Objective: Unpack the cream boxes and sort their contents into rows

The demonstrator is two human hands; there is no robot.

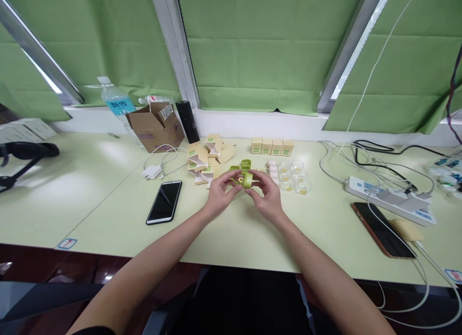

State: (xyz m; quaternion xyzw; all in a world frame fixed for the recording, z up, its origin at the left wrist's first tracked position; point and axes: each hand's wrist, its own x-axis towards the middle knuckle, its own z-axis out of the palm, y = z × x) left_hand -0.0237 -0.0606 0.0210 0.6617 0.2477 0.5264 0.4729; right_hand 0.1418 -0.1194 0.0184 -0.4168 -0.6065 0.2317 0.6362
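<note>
Over the middle of the table, my left hand [221,193] and my right hand [267,194] hold a small olive-green plastic case [248,180] between their fingertips. A small pale yellow ring-like part shows at its left side, by my left fingers; how it is attached I cannot tell. Just behind my hands stand more green pieces [246,164], partly hidden by my fingers. Right of my right hand are a row of pale pink pieces [273,169] and several clear plastic cups [302,186] with yellowish bits in them. Opened small cartons [198,156] lie in a pile behind my left hand.
Several small closed boxes [272,146] stand in a row at the back. Left are a phone [164,202], a white charger [152,172], a cardboard box [156,128], a black bottle [187,122] and a water bottle [117,101]. Right are a power strip [390,199], cables and another phone [381,230].
</note>
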